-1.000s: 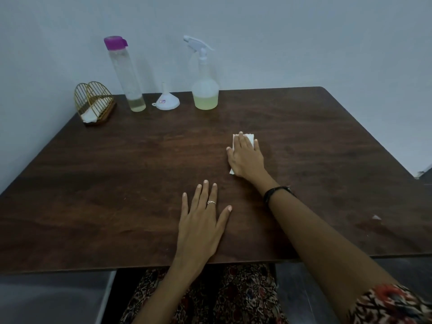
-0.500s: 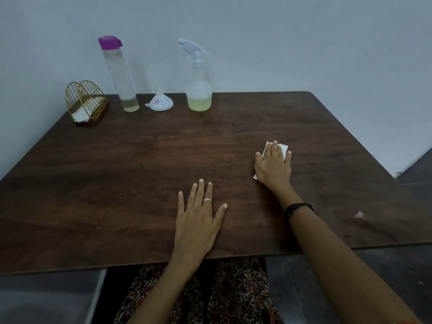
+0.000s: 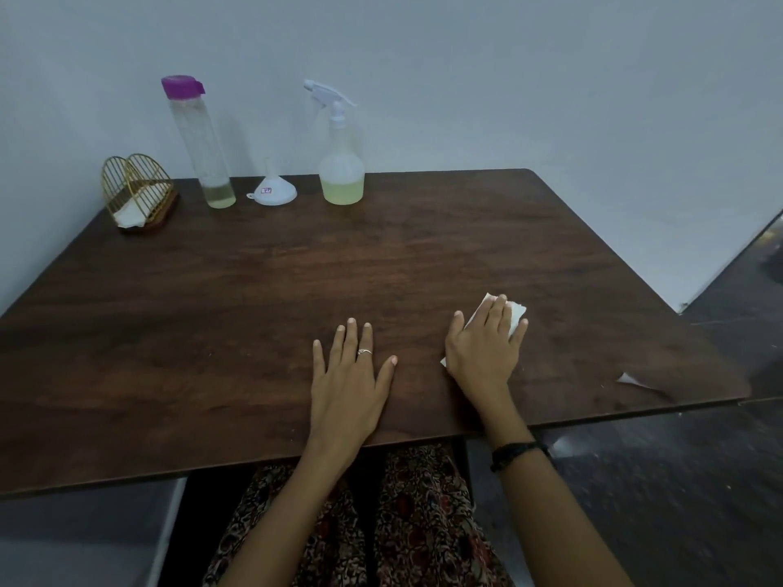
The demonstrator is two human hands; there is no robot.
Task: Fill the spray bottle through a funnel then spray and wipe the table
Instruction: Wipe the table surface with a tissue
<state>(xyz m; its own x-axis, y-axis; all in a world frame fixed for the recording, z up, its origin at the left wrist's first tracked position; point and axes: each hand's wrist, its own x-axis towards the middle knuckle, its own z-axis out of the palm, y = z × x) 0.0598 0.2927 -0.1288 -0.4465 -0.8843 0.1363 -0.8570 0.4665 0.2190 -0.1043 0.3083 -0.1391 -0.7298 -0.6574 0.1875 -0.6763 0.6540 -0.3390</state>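
Wiping stage: right hand (image 3: 483,347) presses a white tissue (image 3: 517,312) flat on the bench (image 3: 254,298), fingers straight, slightly spread; left hand (image 3: 345,381) rests flat, fingers apart.
Risk: thin tissue may tear or bunch. Count: one spray bottle (image 3: 341,163) at back, one funnel (image 3: 271,192), one tall bottle (image 3: 199,141), one wire holder (image 3: 137,192), one paper scrap (image 3: 629,379).

A gold wire holder (image 3: 137,190) is standing at the far left corner. A paper scrap (image 3: 628,379) is lying near the right edge.
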